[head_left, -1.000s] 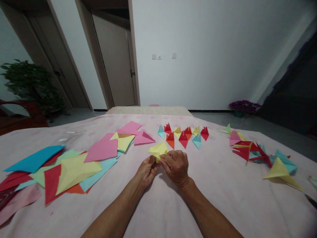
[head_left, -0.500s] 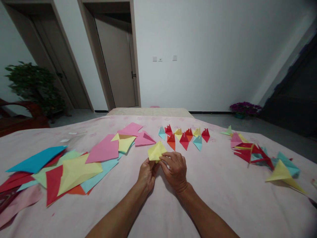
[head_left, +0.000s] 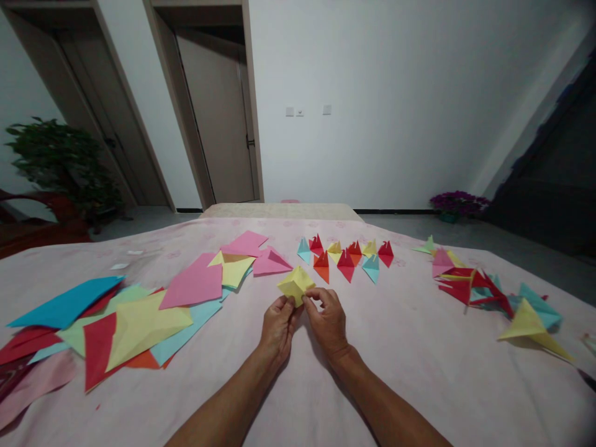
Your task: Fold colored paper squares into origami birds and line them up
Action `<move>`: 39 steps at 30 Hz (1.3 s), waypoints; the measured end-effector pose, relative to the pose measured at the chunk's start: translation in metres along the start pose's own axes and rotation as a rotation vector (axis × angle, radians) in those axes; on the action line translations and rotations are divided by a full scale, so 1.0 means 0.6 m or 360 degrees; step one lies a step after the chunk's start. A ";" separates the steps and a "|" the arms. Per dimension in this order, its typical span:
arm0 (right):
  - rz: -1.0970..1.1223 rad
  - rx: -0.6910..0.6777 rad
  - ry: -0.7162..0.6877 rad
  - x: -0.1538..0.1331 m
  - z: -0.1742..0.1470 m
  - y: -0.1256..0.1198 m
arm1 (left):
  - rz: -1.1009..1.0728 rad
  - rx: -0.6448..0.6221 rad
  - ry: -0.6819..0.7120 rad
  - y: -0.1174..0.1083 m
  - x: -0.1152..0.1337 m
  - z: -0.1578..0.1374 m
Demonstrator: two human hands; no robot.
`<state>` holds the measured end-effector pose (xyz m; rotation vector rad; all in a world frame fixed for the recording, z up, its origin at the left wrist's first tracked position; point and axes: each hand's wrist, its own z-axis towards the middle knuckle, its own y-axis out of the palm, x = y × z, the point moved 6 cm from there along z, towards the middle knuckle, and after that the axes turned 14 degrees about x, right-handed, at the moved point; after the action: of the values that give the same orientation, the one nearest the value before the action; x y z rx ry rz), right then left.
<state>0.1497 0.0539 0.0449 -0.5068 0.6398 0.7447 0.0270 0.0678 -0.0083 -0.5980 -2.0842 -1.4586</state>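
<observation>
A small yellow piece of folded origami paper (head_left: 297, 284) is held up between my two hands, above the cloth in the middle. My left hand (head_left: 279, 324) pinches its lower edge between thumb and fingers. With thumb and index finger, my right hand (head_left: 328, 320) grips the lower right side of the same paper. Just beyond stand several small folded paper cranes (head_left: 346, 265) in red, orange, yellow and light blue, in two loose rows. Left of the yellow paper lies a folded pink paper (head_left: 270, 261).
Loose coloured sheets (head_left: 149, 326) overlap in a wide pile on the left. Several more folded papers (head_left: 470, 288) lie in a heap on the right. A pale pink cloth (head_left: 395, 385) covers the table. Beyond are a door (head_left: 216, 118) and a potted plant (head_left: 63, 164).
The yellow paper has tilted, and its lower point now shows between my hands. My right fingers have drawn back from over it to a pinch at its side.
</observation>
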 end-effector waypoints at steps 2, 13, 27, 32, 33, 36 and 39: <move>0.0046 -0.0009 0.0144 0.012 -0.002 0.005 | 0.0015 -0.0008 -0.0004 0.000 -0.002 0.000; 0.0362 0.0017 0.0663 0.033 -0.001 0.018 | 0.0046 -0.0006 -0.0004 -0.006 -0.010 0.002; 0.0617 -0.0048 0.0894 0.035 0.003 0.029 | 0.0220 -0.0053 0.0067 -0.002 -0.009 0.002; 0.0519 -0.0068 0.0823 0.035 0.006 0.025 | 0.0309 -0.0056 0.0092 -0.001 -0.010 -0.004; 0.0501 -0.0080 0.0811 0.035 0.004 0.025 | 0.0307 -0.0062 0.0107 0.000 -0.008 -0.005; 0.0437 -0.0151 0.0759 0.034 -0.003 0.028 | 0.0282 -0.0027 0.0157 0.000 -0.002 -0.006; 0.0379 -0.0151 0.0646 0.032 -0.004 0.027 | 0.0246 0.0010 0.0143 -0.002 0.001 -0.003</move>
<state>0.1474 0.0717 0.0271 -0.6852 1.0596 0.9089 0.0262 0.0657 -0.0080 -0.6628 -1.9282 -1.3660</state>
